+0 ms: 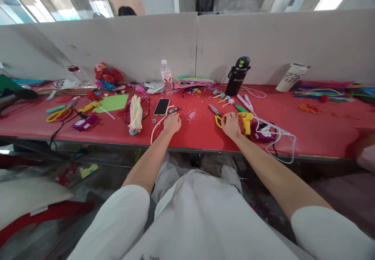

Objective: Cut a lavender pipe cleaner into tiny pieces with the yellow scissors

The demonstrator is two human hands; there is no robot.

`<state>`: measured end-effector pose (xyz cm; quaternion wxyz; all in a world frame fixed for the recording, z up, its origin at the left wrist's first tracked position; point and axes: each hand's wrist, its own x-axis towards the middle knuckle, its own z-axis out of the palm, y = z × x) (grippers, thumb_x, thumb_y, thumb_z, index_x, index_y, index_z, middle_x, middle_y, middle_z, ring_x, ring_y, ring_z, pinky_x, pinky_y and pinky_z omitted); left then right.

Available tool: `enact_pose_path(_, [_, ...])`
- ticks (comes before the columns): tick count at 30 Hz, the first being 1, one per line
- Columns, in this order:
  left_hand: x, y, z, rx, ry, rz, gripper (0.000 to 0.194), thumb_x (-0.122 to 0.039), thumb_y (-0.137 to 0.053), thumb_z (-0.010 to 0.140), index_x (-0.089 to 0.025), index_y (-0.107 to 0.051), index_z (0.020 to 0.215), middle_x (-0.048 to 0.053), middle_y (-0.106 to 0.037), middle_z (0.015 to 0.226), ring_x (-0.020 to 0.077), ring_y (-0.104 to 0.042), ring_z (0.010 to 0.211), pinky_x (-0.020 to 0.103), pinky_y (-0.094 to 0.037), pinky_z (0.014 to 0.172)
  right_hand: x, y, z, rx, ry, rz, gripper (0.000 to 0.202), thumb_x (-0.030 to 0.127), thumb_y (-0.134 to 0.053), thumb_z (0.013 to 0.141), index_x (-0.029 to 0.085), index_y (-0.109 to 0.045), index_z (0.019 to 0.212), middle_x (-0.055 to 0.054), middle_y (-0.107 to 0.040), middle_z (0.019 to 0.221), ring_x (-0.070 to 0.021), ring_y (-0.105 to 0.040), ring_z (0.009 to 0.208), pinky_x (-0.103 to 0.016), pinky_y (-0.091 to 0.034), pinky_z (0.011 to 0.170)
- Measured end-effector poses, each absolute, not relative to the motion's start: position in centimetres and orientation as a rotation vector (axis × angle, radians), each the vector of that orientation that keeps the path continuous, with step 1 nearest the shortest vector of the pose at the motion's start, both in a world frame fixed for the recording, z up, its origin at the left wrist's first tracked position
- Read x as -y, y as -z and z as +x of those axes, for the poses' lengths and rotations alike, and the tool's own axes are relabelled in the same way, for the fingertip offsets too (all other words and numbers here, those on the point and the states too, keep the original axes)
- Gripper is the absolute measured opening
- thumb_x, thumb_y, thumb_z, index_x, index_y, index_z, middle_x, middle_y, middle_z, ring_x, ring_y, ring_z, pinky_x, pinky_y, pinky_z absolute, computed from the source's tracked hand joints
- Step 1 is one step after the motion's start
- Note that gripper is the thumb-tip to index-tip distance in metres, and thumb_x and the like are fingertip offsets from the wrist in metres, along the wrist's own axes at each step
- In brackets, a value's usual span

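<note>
My left hand [172, 123] rests on the red table with its fingers curled down. Just ahead of its fingertips lies a small dark and teal object [174, 110], too small to name. A cream fuzzy stem [157, 128] curves beside this hand, and a phone [161, 107] lies to its left. My right hand [231, 125] has its fingers bent at the yellow handles of a pair of scissors [217, 113], whose blades point away to the left. Right of that hand lies a yellow glue gun [246, 121]. Tiny pale bits [192, 115] are scattered between my hands.
A bundle of pale fuzzy stems [135, 115] lies at left. Behind stand a water bottle [166, 78], a black flask [238, 76] and a white tumbler [292, 77] against the partition [123, 45]. A purple box [264, 133] and white cord [293, 146] lie at right.
</note>
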<state>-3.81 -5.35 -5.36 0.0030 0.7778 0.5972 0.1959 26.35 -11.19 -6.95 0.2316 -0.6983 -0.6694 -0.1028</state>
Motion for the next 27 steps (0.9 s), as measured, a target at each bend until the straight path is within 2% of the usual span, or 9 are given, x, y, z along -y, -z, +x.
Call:
enact_pose_path(6, [5.9,5.7,-4.9,-1.893,-0.649,2.433,0.037,-0.017,-0.037,0.087,-0.012,-0.064,0.112,0.013,-0.063,0.118,0.0231,-0.055,0.115,0.033,-0.042,0.099,11.0,7.2,26.5,1.863,0.278,-1.853,0.025,0.022,-0.037,0.089,0.011,-0.058,0.097,-0.016,-0.051,0.101,-0.0279,-0.044,0.098,-0.039,-0.030,0.090])
enact_pose_path(13, [6.9,5.2,-8.3,-1.877,-0.661,2.479,0.034,-0.016,-0.042,0.085,-0.010,-0.065,0.110,0.014,-0.061,0.123,0.0244,-0.048,0.124,0.037,-0.030,0.110,10.7,7.7,26.7,1.868,0.279,-1.806,0.025,0.022,-0.037,0.088,0.011,-0.059,0.094,-0.015,-0.052,0.097,-0.0267,-0.044,0.094,-0.038,-0.030,0.089])
enact_pose_path(18, [7.3,4.5,-7.8,-1.843,-0.714,2.512,0.038,-0.026,-0.036,0.091,-0.014,-0.061,0.117,0.011,-0.059,0.128,0.0213,-0.049,0.124,0.036,-0.028,0.112,10.4,8.0,26.8,1.851,0.300,-1.743,0.022,0.021,-0.040,0.087,0.012,-0.059,0.089,-0.015,-0.053,0.093,-0.0266,-0.044,0.090,-0.039,-0.032,0.088])
enact_pose_path(22, [7.2,4.8,-5.2,-1.797,-0.712,2.537,0.037,-0.036,-0.044,0.088,-0.017,-0.063,0.113,0.009,-0.061,0.125,0.0229,-0.051,0.121,0.036,-0.032,0.109,10.2,8.3,26.9,1.835,0.317,-1.699,0.018,0.019,-0.043,0.084,0.013,-0.059,0.087,-0.014,-0.053,0.092,-0.0276,-0.045,0.090,-0.041,-0.033,0.086])
enact_pose_path(27, [7.2,5.4,-4.6,-1.875,-0.754,2.460,0.030,-0.018,-0.047,0.083,-0.019,-0.067,0.106,0.009,-0.064,0.121,0.0227,-0.054,0.118,0.039,-0.028,0.111,10.1,8.7,27.1,1.806,0.325,-1.673,0.015,0.018,-0.045,0.081,0.015,-0.059,0.086,-0.014,-0.052,0.090,-0.0281,-0.045,0.088,-0.043,-0.034,0.083])
